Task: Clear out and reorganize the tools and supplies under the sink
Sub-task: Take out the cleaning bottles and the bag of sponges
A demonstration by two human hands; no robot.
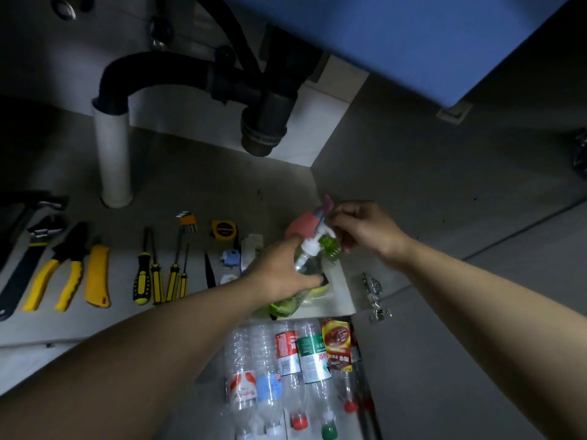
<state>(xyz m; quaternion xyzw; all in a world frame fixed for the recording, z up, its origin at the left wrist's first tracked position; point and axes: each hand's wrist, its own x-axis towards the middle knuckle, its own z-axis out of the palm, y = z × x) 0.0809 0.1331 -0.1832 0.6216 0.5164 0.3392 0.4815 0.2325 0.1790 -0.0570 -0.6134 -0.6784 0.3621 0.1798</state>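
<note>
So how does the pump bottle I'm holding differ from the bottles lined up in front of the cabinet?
The pump bottle has a white pump head; the lined-up bottles have red, green or white caps. The pump bottle is gripped, tilted, in your left hand; the lined-up bottles lie on their sides, untouched. Both are clear plastic.

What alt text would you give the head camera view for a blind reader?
In dim light, a person's left hand grips a clear pump bottle while the right hand curls at a pink item beside it. Yellow-handled tools lie in a row to the left; plastic bottles lie below.
</note>
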